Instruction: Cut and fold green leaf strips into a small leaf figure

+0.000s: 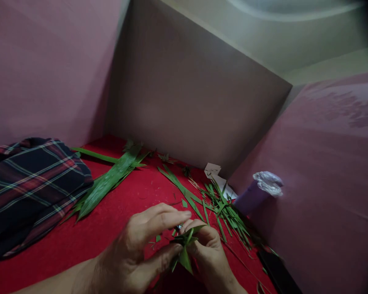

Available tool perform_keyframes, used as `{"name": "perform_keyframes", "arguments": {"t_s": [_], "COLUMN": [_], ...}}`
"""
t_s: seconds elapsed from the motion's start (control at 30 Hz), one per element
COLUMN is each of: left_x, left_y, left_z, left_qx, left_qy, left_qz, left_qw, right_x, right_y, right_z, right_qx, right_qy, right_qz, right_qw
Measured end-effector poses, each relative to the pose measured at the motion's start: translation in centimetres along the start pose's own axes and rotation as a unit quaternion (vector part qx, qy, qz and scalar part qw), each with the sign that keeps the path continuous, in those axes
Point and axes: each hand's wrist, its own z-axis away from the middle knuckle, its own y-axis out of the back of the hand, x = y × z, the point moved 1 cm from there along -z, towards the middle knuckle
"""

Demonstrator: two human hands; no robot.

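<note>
A small folded piece of green leaf [185, 258] sits between my two hands, low in the middle of the head view. My right hand [211, 251] pinches it from the right, thumb and bent fingers pressed round it. From the left, the thumb of my left hand [141, 232] presses against the leaf while the index finger reaches over to my right fingertips. Something small and shiny [179, 227] shows between the fingers; its kind cannot be made out. Leaf tips stick out above and below the grip. Its underside is partly hidden.
Long green leaves [110, 183] lie on the red cloth [135, 196] at the left, beside a plaid cloth [39, 192]. Cut leaf strips [227, 212] are heaped at right, near white papers [213, 169]. A purple plastic-topped roll-like object [254, 196] leans by the pink wall.
</note>
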Motion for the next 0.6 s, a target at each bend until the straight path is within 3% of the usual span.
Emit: {"name": "perform_keyframes", "arguments": {"t_s": [0.1,0.23,0.4,0.6], "left_x": [0.4,0.3,0.5,0.4], "left_y": [0.3,0.3,0.0,-0.2], "left_z": [-1.0,-1.4,-1.3,-0.3], "left_qx": [-0.039,-0.026,-0.032,-0.039], "left_qy": [-0.062,-0.072,-0.083,0.020], "left_qz": [-0.032,-0.072,-0.043,-0.018], "left_qw": [0.997,0.995,0.995,0.999], "right_x": [0.0,-0.2,-0.3,-0.4], "right_y": [0.1,0.2,0.2,0.1], "right_z": [0.1,0.0,0.0,0.0], "right_qx": [-0.009,-0.016,-0.006,0.020], "right_qy": [-0.010,0.007,0.023,0.010], "right_qz": [-0.009,0.021,0.031,0.039], "right_qw": [1.000,1.000,0.999,0.999]}}
